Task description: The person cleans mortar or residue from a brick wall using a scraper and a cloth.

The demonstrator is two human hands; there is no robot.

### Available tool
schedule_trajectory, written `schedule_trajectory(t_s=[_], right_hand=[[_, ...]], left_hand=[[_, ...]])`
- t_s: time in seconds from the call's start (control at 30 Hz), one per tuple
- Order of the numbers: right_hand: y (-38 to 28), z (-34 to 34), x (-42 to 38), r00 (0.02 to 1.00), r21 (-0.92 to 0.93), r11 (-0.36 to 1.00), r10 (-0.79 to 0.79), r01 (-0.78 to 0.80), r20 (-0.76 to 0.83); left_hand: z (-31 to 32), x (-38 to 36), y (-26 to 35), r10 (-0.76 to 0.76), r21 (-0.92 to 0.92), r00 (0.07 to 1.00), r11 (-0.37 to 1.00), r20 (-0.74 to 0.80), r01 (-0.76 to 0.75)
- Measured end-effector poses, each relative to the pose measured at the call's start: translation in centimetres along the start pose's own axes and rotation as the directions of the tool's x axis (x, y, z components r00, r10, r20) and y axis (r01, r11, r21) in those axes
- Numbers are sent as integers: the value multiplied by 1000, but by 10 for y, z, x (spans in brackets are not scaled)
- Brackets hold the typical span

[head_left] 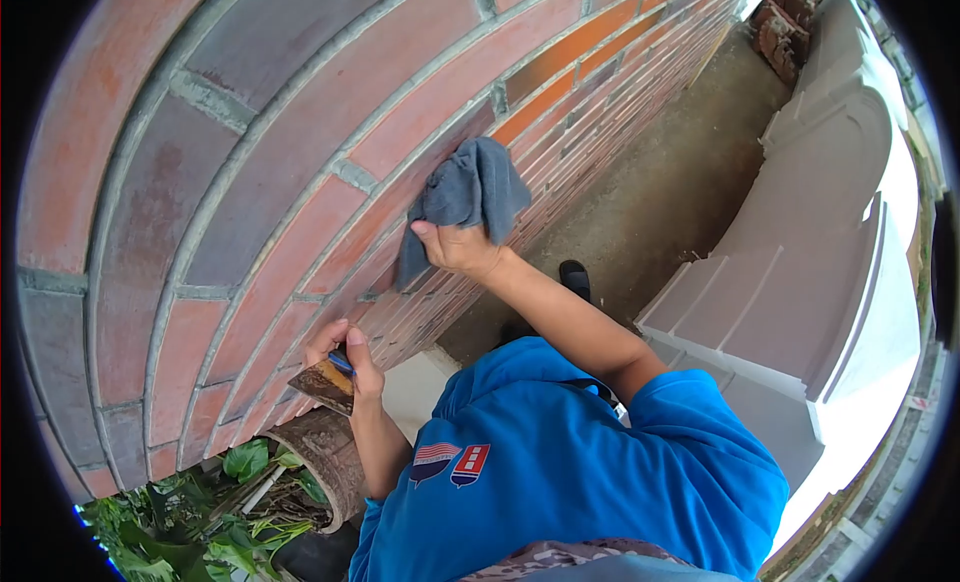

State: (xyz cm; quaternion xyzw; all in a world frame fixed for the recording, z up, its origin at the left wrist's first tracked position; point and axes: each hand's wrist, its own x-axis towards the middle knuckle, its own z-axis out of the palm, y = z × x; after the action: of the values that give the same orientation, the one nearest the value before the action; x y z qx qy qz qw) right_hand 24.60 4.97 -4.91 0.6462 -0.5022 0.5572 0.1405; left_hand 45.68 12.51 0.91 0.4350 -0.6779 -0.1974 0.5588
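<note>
My right hand (462,250) is closed on a bunched grey-blue cloth (468,190), which lies against the face of a brick wall (330,62). One end of the cloth hangs below the thumb. Lower and to the left, close to the wall, my left hand (350,357) grips a small scraper (324,384) between thumb and fingers. Its flat blade is smeared brown, and a bit of blue shows by the fingers. The wall has red, purple-grey and orange bricks with grey mortar joints.
A large plant pot (325,462) with green leaves (245,460) stands below my left hand. A concrete floor strip (650,172) runs along the wall, with my dark shoe (574,278) on it. White moulded panels (770,292) line the right side.
</note>
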Motion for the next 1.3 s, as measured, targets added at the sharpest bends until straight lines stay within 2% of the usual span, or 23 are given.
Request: schedule_trajectory(t_s=[0.07, 0.13, 0.17, 0.23, 0.27, 0.3, 0.37, 0.47, 0.5, 0.57, 0.63, 0.67, 0.7, 0.8, 0.83, 0.87, 0.93, 0.97, 1.07, 1.13, 1.2, 1.27, 1.3], right_hand=[[26, 6, 10, 968, 195, 964, 211, -183, -132], [26, -21, 65, 847, 376, 835, 494, -400, -196], [18, -11, 76, 850, 241, 913, 399, -330, -345], [-24, 8, 67, 926, 113, 990, 121, -85, -359], [-52, 16, 43, 983, 131, 990, 64, -42, -170], [-79, 28, 22, 1000, 201, 979, 27, -27, 1], [-110, 34, 1, 957, 216, 974, -124, 67, 261], [-83, 27, 14, 957, 330, 918, -268, 219, 108], [-66, 24, 15, 973, 336, 935, -173, 115, 150], [-21, 21, 22, 993, 352, 929, 118, -117, 18], [6, -3, 67, 940, 236, 965, 179, -111, -291], [20, -8, 74, 955, 87, 996, 61, -37, -290], [20, -6, 77, 938, 81, 997, 30, -2, -346], [-4, 5, 52, 951, 196, 958, 245, -207, -191], [-17, 17, 35, 965, 151, 977, 181, -153, -192], [-35, 19, 16, 992, 177, 977, 125, -119, -20], [-72, 26, -9, 992, 135, 991, -8, -9, 126], [-74, 27, -8, 993, 119, 993, -9, -5, 121], [-50, 10, 13, 997, 7, 1000, -5, 5, 80], [-5, -3, 35, 965, 85, 965, 253, -248, -64], [20, -30, 66, 826, 51, 824, 563, -564, 21], [7, -19, 72, 924, -29, 937, 339, -349, -175], [-4, -11, 76, 941, -82, 968, 208, -237, -267]], left_hand=[[-16, -11, -3, 21, -1, 999, 1000, -29, -21], [-30, -23, 0, 0, 7, 997, 1000, -76, 0], [-35, -30, -4, -3, 23, 994, 1000, -106, 5], [-37, -34, -3, -31, -22, 989, 999, -146, 28], [-35, -29, -1, -9, -56, 987, 998, -158, 0], [-31, -24, 1, 7, -87, 987, 996, -163, -21], [-28, -18, 3, 41, -95, 985, 994, -165, -58], [-32, -15, 4, 89, -48, 984, 994, -153, -97], [-37, -15, 2, 75, -50, 984, 995, -162, -85], [-47, -24, -2, 40, -54, 980, 997, -195, -51], [-56, -38, -7, -30, -33, 964, 999, -264, 22], [-61, -45, -9, -63, -25, 954, 998, -293, 58], [-66, -49, -11, -74, -17, 951, 997, -300, 72], [-71, -59, -13, -104, -9, 942, 994, -320, 106], [-69, -59, -11, -109, -15, 940, 994, -324, 111], [-66, -58, -11, -113, -23, 938, 993, -328, 112], [-58, -54, -10, -137, -5, 942, 990, -307, 142], [-56, -54, -10, -152, 6, 945, 987, -290, 160], [-58, -56, -18, -57, 100, 965, 991, -258, 86], [-64, -59, -17, -64, 74, 955, 993, -289, 89], [-66, -62, -11, -81, 56, 946, 993, -315, 103], [-66, -61, -5, -96, 50, 938, 992, -332, 119], [-65, -60, -8, -64, 59, 941, 994, -331, 89]])
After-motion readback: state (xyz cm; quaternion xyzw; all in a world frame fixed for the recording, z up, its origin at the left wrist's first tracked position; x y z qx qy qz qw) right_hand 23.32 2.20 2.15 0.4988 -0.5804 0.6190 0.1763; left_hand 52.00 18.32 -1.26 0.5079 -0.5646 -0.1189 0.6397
